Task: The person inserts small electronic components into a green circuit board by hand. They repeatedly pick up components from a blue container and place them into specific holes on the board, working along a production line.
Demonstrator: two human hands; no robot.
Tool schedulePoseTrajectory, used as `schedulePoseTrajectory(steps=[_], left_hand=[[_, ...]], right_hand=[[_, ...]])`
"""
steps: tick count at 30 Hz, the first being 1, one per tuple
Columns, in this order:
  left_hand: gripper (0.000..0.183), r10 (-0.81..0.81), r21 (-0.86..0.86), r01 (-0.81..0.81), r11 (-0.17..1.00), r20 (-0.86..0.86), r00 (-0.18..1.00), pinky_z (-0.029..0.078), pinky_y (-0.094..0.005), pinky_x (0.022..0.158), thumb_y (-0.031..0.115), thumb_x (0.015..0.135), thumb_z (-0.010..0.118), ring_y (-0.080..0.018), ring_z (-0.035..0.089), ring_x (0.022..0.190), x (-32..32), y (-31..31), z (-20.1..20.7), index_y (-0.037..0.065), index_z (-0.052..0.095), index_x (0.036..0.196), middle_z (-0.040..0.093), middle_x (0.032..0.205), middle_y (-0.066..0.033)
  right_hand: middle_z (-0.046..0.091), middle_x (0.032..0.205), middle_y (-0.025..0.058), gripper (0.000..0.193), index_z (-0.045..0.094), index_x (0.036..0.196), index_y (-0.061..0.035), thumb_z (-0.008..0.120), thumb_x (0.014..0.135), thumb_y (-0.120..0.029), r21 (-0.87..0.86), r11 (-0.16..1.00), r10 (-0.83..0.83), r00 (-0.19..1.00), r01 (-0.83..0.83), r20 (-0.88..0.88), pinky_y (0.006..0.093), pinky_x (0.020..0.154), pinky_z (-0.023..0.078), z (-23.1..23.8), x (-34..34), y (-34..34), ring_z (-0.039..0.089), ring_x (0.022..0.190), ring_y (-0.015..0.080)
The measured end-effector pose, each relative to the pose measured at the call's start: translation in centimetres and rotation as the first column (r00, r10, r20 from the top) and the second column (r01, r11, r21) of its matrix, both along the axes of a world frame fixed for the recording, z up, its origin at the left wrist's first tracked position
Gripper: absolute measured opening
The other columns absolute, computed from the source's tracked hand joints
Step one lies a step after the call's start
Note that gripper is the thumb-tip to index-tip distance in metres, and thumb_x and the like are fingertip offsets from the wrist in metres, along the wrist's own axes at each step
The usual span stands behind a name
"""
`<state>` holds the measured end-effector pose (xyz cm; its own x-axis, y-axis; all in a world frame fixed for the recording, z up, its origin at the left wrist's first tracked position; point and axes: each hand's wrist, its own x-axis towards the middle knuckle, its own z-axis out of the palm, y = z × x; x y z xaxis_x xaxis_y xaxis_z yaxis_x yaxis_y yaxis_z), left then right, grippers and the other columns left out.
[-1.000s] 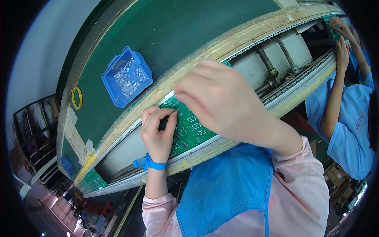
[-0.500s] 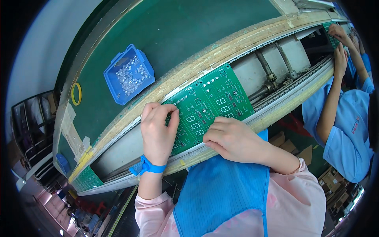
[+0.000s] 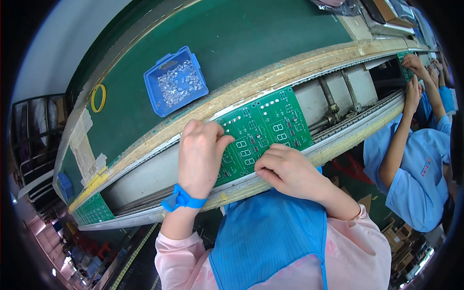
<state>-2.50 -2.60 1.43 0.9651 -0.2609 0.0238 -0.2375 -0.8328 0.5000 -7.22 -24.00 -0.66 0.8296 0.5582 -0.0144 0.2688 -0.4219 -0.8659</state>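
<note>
A green printed circuit board (image 3: 266, 128) with white digit outlines and small parts lies across the rails of the conveyor in front of me. My left hand (image 3: 200, 152), with a blue wrist strap (image 3: 181, 198), is over the board's left part, thumb and fingers drawn together in a pinch. Anything between those fingertips is hidden. My right hand (image 3: 290, 169) rests at the board's near edge, fingers curled and closed; what they hold, if anything, does not show. Beyond the board stands a blue bin (image 3: 153, 93) of small clear parts.
A yellow tape roll (image 3: 98, 98) lies on the green bench top (image 3: 241, 38). Another green board (image 3: 94, 211) sits at the conveyor's left end. To the right, a co-worker in a light blue shirt (image 3: 411, 164) has hands at a further board (image 3: 405, 65).
The whole view has shifted a little, so the bin now appears further right and higher. My left fingertips have moved slightly inward over the board. The right hand stays at the near edge.
</note>
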Motion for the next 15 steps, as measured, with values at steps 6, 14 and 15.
schedulePoseTrajectory(steps=[6, 14, 15], left_hand=[[0.027, 0.158, 0.134, -0.145, 0.98, -0.085, 0.984, 0.045, -0.0389, 0.06, 0.017, 0.066, 0.087, -0.0265, 0.059, 0.066, -1.3, 4.1, -0.4, 0.004, 0.063, 0.068, 0.063, 0.064, -0.0086], [0.03, 0.087, 0.014, -0.086, 0.996, -0.062, 0.994, 0.046, -0.042, 0.061, 0.022, 0.069, 0.085, -0.0304, 0.06, 0.068, -0.6, 1.6, -1.5, 0.004, 0.061, 0.067, 0.061, 0.064, -0.0108], [0.031, 0.072, 0.003, -0.072, 0.997, -0.035, 0.997, 0.046, -0.0426, 0.061, 0.022, 0.07, 0.085, -0.0312, 0.06, 0.068, -0.5, 1.0, -1.7, 0.004, 0.06, 0.067, 0.061, 0.065, -0.0114]], right_hand=[[0.066, 0.089, 0.0094, 0.009, 0.068, 0.093, -0.0017, 0.071, 0.085, -0.004, 0.086, 0.996, -0.027, 0.996, 0.035, -0.09, 0.0356, 0.075, 0.053, 0.4, 0.4, -0.8, 0.065, 0.086, 0.0259], [0.069, 0.1, 0.0091, 0.01, 0.07, 0.098, 0.0034, 0.069, 0.089, 0.005, 0.362, 0.852, -0.211, 0.882, 0.378, -0.422, 0.0262, 0.077, 0.054, 2.0, 2.1, -1.7, 0.066, 0.091, 0.0136], [0.069, 0.102, 0.0092, 0.01, 0.07, 0.099, 0.0038, 0.069, 0.089, 0.005, 0.395, 0.822, -0.214, 0.866, 0.41, -0.453, 0.0259, 0.078, 0.054, 2.0, 2.4, -1.7, 0.066, 0.091, 0.0134]])
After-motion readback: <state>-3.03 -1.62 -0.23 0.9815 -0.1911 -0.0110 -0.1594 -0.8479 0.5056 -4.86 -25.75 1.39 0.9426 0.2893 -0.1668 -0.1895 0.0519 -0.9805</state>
